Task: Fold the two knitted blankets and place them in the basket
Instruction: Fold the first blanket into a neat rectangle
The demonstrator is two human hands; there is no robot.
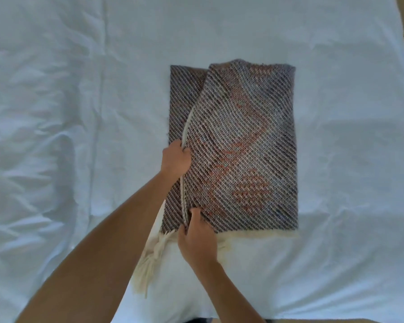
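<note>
Soft even daylight, slightly blurry, faint shadows

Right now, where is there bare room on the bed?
Bare white sheet lies left of the knitted blanket, beyond it, and right of it. Crowded at its left edge, where left hand and right hand grip it.

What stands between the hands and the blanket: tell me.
Nothing visible. Both hands grip the blanket at its folded-over edge: the left hand farther up, the right hand near the fringe. No basket is in view, so that path cannot be judged.
</note>
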